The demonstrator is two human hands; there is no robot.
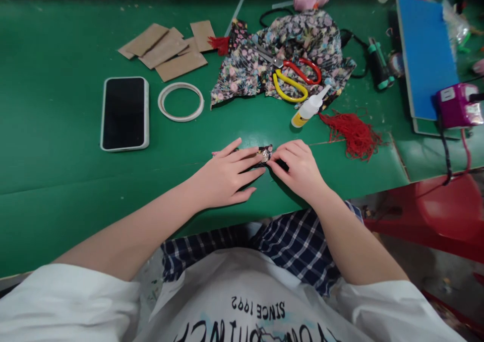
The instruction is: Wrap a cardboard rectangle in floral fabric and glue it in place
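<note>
Both of my hands rest on the green table (60, 181) near its front edge, meeting over a small dark floral fabric piece (265, 153). My left hand (227, 173) lies flat with its fingers pressing down on the piece's left part. My right hand (298, 168) pinches the piece's right end between fingertips. Most of the piece is hidden under the fingers.
A phone (124, 113) and a tape ring (180, 101) lie at the left, cardboard pieces (166, 50) behind them. Floral cloth (295, 45) carries red-and-yellow scissors (293, 77). A glue bottle (308, 110), red tassel threads (353, 133), a blue board (425, 50) and a purple device (457, 105) sit right.
</note>
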